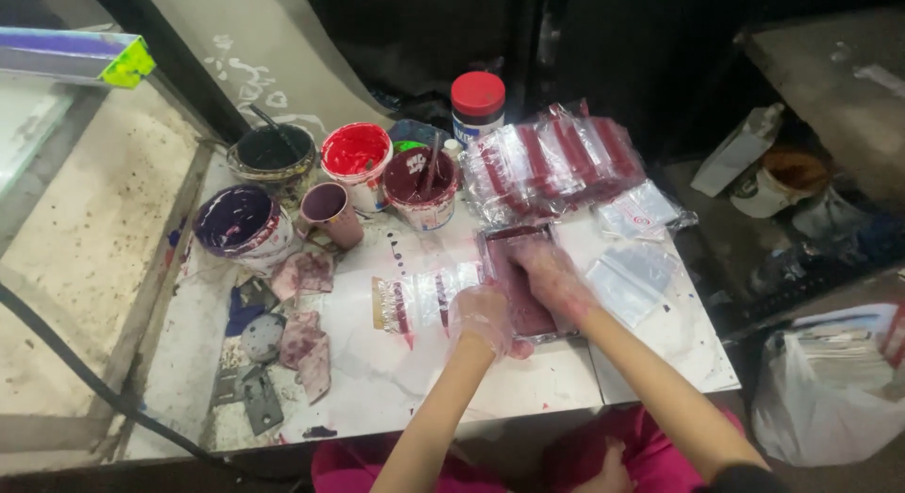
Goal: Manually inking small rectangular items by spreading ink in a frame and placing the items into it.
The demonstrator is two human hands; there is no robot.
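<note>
Dark red packet (520, 286) lies flat on white table (415, 380), under both hands. Left hand (483, 320) & right hand (550, 276) gloved, pressed on it; grip state unclear, blurred.

A stained white worktop (396, 370) carries paint tubs (356, 158) at eleven o'clock, a heap of clear packets (551, 163) at one, and stained rags (306, 337) at nine.

Heap of clear packets with maroon strips (556, 163) at table rear; flat clear sachets (633, 267) just right.
</note>
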